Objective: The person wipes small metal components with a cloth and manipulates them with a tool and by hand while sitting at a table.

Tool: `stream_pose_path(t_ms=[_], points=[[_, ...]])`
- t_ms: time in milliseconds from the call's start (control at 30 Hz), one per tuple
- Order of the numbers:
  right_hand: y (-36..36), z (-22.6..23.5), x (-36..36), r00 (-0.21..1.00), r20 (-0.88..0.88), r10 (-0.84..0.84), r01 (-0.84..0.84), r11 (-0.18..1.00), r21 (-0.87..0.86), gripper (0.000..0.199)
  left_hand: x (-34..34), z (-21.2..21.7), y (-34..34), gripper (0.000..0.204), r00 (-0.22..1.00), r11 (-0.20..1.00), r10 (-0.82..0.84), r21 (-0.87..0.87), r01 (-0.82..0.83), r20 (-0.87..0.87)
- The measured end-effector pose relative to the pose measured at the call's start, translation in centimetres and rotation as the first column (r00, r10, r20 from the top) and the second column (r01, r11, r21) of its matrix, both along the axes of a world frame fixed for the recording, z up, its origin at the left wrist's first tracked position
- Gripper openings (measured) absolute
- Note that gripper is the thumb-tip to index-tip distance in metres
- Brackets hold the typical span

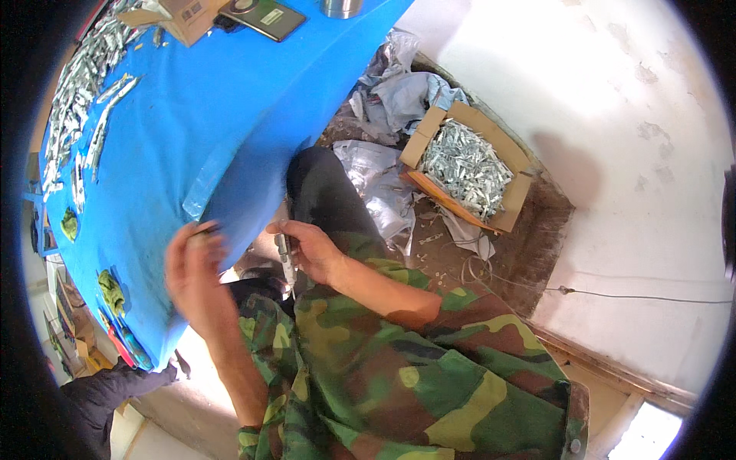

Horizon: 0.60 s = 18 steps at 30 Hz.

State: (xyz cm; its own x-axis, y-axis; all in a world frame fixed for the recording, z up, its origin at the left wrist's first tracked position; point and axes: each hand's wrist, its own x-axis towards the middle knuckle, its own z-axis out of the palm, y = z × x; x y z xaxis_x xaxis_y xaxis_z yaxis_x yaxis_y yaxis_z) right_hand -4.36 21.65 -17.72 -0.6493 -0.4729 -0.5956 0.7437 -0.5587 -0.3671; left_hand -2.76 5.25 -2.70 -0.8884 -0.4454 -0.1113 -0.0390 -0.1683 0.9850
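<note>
As seen now: work is partway through, judged from how the parts lie.
Right hand (310,249): closed around a small metal part (286,261), held upright just below the near edge of the table (192,115), above the lap.
Left hand (195,268): blurred, fingers curled at the near edge of the table, touching the blue cloth; cannot tell whether it holds anything.
Done, likely: a long heap of metal pieces (77,84) lies along the far left edge of the table, with a short row beside it.
Left, likely: a cardboard box (468,165) on the floor, to the right of the knee, holds many similar pieces.
Nearby: crumpled plastic bags (376,180) between knee and box; green rag (112,291) at the left near corner.
Stage: one part in hand; middle of the batch, by my estimate.
</note>
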Motion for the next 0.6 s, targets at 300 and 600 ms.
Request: stream_pose_path(t_ms=[300,600], points=[[0.9,-0.1,-0.2,0.993,-0.022,-0.112,0.110,0.992,-0.061,0.019,-0.3,0.7,6.9,0.042,0.917,0.911,-0.321,-0.188,0.368,0.238],[0.8,5.0,-1.4,0.979,-0.203,-0.003,0.037,0.986,0.163,0.029,5.2,-3.1,0.4,0.019,0.981,0.931,-0.074,-0.341,0.132,0.179]])
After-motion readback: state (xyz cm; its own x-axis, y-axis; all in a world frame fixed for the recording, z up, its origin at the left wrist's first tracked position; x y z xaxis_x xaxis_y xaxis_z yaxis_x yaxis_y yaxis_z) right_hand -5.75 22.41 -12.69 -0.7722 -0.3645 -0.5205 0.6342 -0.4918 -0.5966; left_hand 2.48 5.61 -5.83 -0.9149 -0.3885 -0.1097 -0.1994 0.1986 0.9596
